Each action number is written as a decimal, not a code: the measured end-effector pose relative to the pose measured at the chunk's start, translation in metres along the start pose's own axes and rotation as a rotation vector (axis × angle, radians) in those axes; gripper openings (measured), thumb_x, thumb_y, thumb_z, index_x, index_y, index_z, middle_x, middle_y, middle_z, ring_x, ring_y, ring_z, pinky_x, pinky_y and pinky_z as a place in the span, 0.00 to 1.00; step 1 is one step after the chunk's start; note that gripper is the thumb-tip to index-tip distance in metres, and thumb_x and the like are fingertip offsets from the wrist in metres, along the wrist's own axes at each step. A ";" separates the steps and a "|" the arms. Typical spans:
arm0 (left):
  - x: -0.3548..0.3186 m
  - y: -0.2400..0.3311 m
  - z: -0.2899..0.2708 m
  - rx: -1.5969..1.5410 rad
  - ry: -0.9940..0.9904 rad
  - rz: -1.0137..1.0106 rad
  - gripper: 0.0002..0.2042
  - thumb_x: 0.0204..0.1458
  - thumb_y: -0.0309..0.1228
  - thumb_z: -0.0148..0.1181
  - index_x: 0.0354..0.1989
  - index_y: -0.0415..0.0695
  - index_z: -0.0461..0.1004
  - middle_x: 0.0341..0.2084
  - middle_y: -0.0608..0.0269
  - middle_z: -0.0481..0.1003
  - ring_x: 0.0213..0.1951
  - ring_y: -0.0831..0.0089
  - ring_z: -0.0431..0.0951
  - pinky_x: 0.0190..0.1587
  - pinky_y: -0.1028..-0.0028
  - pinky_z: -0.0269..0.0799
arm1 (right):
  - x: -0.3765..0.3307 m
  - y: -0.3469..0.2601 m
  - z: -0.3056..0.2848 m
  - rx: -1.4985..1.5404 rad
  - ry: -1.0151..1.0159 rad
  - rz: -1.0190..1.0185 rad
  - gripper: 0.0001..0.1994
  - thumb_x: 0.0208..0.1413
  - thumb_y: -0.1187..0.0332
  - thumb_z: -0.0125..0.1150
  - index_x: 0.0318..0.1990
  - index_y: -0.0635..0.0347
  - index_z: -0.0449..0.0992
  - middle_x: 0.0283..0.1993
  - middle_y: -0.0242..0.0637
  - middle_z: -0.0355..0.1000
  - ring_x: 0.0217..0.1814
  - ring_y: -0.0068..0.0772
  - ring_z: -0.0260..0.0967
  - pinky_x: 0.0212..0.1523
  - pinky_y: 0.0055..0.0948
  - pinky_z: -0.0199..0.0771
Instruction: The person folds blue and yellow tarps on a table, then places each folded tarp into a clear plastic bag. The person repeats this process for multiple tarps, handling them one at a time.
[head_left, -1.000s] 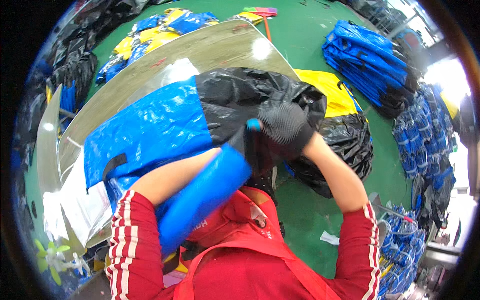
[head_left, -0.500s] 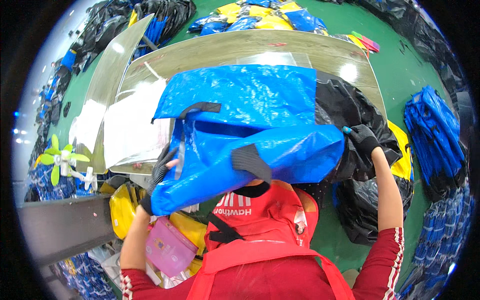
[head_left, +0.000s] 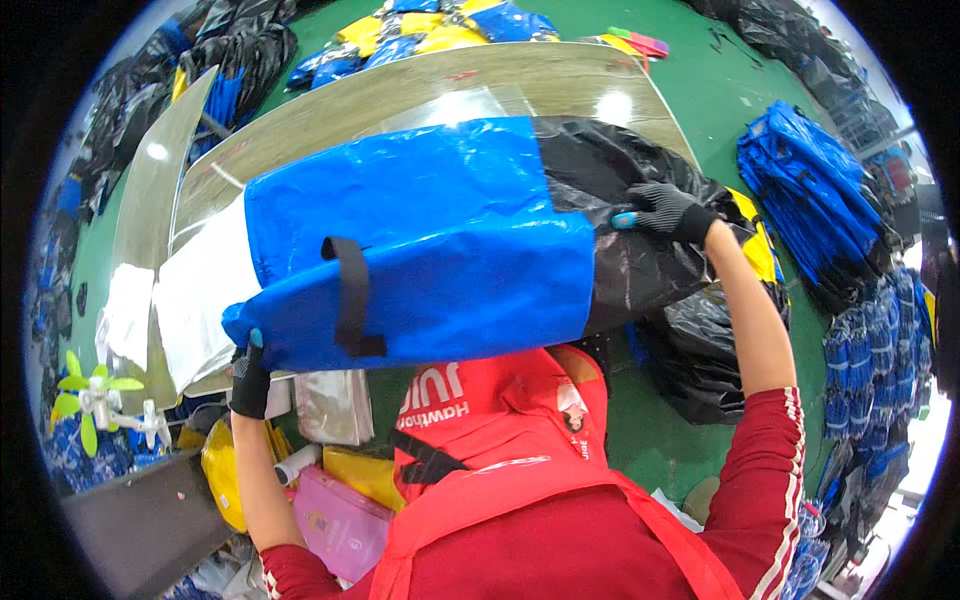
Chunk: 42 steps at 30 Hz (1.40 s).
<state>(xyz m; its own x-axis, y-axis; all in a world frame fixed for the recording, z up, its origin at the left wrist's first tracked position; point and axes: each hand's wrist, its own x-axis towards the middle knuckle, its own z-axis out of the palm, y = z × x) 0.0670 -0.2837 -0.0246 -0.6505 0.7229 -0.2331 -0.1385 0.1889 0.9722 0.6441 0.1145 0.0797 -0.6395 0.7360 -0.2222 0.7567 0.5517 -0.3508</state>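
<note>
Above steel table [head_left: 420, 90], blue bag [head_left: 420, 240]

Since half a second ago I have turned the bag [head_left: 420, 245] to lie level, its strap [head_left: 352, 297] upright. My left hand [head_left: 249, 378] has slid to its 8 o'clock corner. My right hand [head_left: 668, 212] has shifted inward onto the black liner [head_left: 620, 200].

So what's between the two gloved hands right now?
In the head view, the blue bag spans from the left hand to the right hand, its black strap and black liner between them.
</note>
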 end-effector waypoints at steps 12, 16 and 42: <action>-0.013 0.110 0.243 1.149 -0.297 1.145 0.26 0.50 0.38 0.61 0.58 0.43 0.67 0.61 0.51 0.63 0.64 0.50 0.60 0.66 0.57 0.53 | 0.042 -0.012 0.082 -0.275 0.168 -0.090 0.19 0.55 0.46 0.51 0.36 0.49 0.79 0.41 0.37 0.77 0.41 0.42 0.76 0.40 0.43 0.75; 0.014 0.078 0.340 1.415 -0.598 1.117 0.26 0.52 0.53 0.51 0.61 0.62 0.66 0.68 0.62 0.54 0.70 0.53 0.45 0.66 0.40 0.25 | 0.012 -0.064 0.023 -0.238 0.270 -0.089 0.17 0.53 0.50 0.56 0.35 0.53 0.76 0.39 0.42 0.75 0.41 0.49 0.73 0.42 0.45 0.72; 0.062 0.070 0.298 0.532 -1.359 0.349 0.24 0.57 0.35 0.56 0.61 0.44 0.65 0.56 0.57 0.69 0.57 0.65 0.67 0.61 0.63 0.61 | 0.102 -0.005 0.021 -0.076 -0.147 0.067 0.32 0.43 0.36 0.59 0.35 0.61 0.81 0.34 0.54 0.76 0.39 0.56 0.75 0.41 0.44 0.74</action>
<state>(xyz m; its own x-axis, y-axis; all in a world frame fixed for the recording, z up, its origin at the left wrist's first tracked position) 0.2401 -0.0278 0.0220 0.6192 0.7744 -0.1300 0.3474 -0.1216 0.9298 0.5718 0.1788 0.0402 -0.5960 0.7100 -0.3751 0.8028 0.5353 -0.2625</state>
